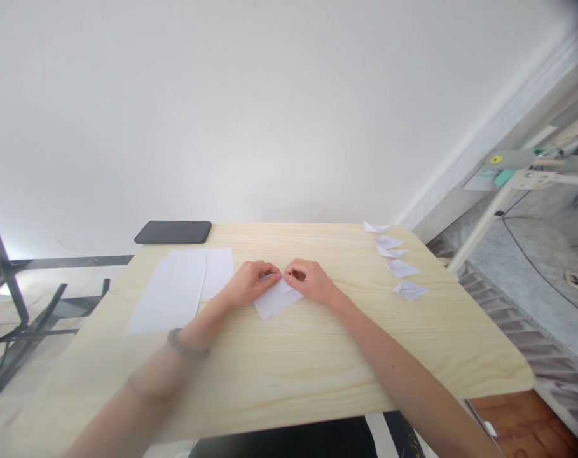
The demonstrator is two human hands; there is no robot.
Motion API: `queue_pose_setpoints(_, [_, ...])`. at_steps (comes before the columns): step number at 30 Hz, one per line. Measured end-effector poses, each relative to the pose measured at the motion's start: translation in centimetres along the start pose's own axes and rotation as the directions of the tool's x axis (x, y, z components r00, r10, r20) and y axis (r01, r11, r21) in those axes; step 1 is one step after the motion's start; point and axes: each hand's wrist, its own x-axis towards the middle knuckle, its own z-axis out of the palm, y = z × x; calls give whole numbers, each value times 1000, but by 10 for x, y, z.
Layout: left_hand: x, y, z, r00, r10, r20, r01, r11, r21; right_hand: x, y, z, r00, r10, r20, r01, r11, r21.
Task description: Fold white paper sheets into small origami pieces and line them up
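A small folded sheet of white paper (273, 303) lies near the middle of the wooden table. My left hand (251, 282) pinches its upper edge from the left, thumb and fingers closed. From the right, my right hand (310, 280) grips the same paper, its fingertips almost meeting those of the left. A small folded flap shows just under the fingertips. The part of the paper between the fingers is hidden.
White sheets (169, 296) lie in a stack left of my hands. Behind them is a dark phone (173, 232). Several folded paper boats (411, 291) line the right side of the table (289, 381). A white wall (279, 114) rises behind.
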Motion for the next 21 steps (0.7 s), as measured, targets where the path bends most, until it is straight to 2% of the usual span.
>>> queue_pose_setpoints(9, [1, -2, -7, 992, -98, 86, 114, 969, -218, -3, 5, -32, 977, 32, 211, -42, 998, 44])
queue_pose_setpoints(13, [1, -1, -6, 989, -111, 97, 131, 962, -238, -4, 4, -29, 972, 57, 229, -61, 998, 7])
queue_pose_setpoints(17, [0, -3, -6, 990, -105, 95, 125, 961, -248, -4, 0, -21, 976, 24, 217, -13, 999, -48])
queue_pose_setpoints(21, [1, -4, -8, 980, -155, 123, 183, 946, -269, -5, -1, -24, 969, 44, 244, -47, 999, 6])
